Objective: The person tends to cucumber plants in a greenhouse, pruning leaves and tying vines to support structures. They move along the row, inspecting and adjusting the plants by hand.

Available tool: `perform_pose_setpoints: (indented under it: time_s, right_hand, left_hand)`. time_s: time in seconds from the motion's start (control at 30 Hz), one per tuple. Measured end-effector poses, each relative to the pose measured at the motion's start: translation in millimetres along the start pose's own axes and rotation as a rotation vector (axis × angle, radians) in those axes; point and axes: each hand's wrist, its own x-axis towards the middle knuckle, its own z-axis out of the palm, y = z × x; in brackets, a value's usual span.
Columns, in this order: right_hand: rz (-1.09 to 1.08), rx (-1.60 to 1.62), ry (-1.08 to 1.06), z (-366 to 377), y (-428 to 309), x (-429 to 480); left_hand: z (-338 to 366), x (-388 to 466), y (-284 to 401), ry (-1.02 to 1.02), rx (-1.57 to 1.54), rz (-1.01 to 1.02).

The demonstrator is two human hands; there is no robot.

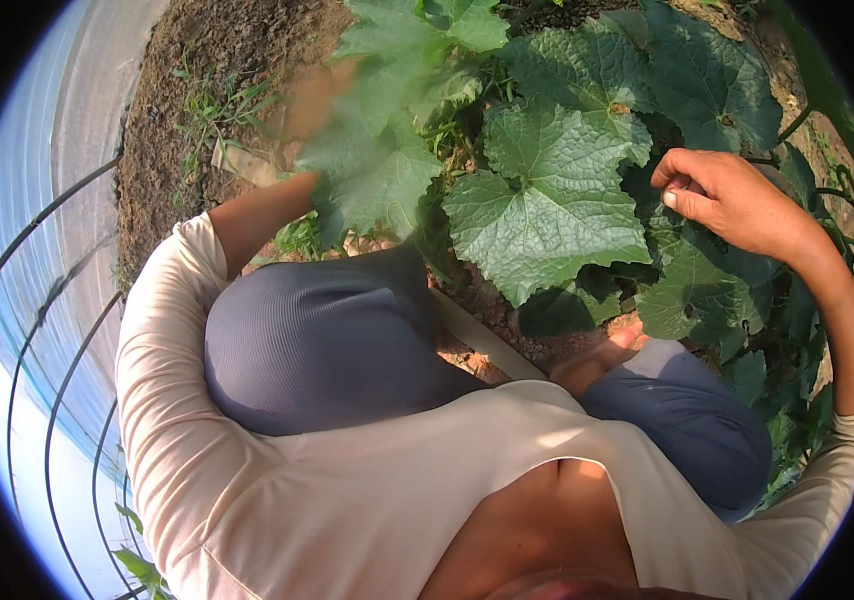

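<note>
My left forearm reaches in behind a large, motion-blurred green leaf. That leaf hides most of my left hand; a blurred, skin-toned patch shows past its upper left edge. What my left hand holds is hidden. On the other side, my right hand is over the foliage, fingers curled in and thumb near the index finger. Nothing shows between them, but the underside is out of sight. Between my hands spreads a broad, lobed, cucumber-like leaf, with a darker leaf above my right hand.
Dry soil with grass tufts lies to the left, beside plastic sheeting and dark curved hoops. My bent knees in grey trousers and a bare foot are close to the plants. A pale strip runs between my legs.
</note>
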Motion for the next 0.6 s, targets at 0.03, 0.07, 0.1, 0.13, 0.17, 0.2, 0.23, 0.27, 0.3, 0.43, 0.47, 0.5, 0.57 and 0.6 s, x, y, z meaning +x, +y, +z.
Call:
perform_pose_setpoints:
  time_s: [0.03,0.07,0.1,0.13,0.17,0.2,0.23,0.27,0.3,0.43,0.47,0.5,0.57,0.6]
  right_hand:
    - [-0.041,-0.077,-0.045,3,-5,0]
    - [-0.126,-0.129,-0.087,9,-12,2]
    - [-0.197,-0.174,-0.121,16,-20,5]
    - [-0.230,-0.375,-0.221,30,-28,11]
    - [-0.253,-0.375,-0.292,55,-38,19]
    - [-0.406,-0.297,-0.324,73,-49,23]
    - [-0.480,-0.247,-0.335,87,-58,28]
    - [-0.561,-0.278,-0.286,92,-64,36]
    - [-0.569,-0.284,-0.227,87,-64,49]
    - [-0.261,-0.335,0.422,29,-48,90]
    - [-0.125,-0.479,0.371,17,-41,94]
    - [-0.111,-0.559,0.352,15,-34,95]
    - [-0.170,-0.659,0.324,15,-23,97]
    - [-0.224,-0.591,0.322,19,-17,95]
  left_hand:
    - [-5,-2,-8,-0.019,0.013,-0.007]
    - [-9,-8,-16,-0.041,0.023,-0.015]
    - [-13,-14,-25,-0.065,0.036,-0.034]
    - [-18,-20,-35,-0.089,0.056,-0.047]
    - [-21,-27,-42,-0.108,0.074,-0.073]
    - [-21,-36,-47,-0.111,0.081,-0.132]
    - [-21,-44,-47,-0.091,0.076,-0.227]
    - [-18,-50,-44,-0.119,0.098,-0.251]
    - [-14,-54,-34,-0.148,0.104,-0.153]
    - [4,-41,43,0.362,0.038,0.527]
    - [4,-37,62,0.661,-0.045,0.683]
    - [-1,-29,76,0.522,-0.093,0.672]
    - [-15,-12,96,0.348,-0.129,0.678]
    - [-25,-3,101,0.310,-0.139,0.686]
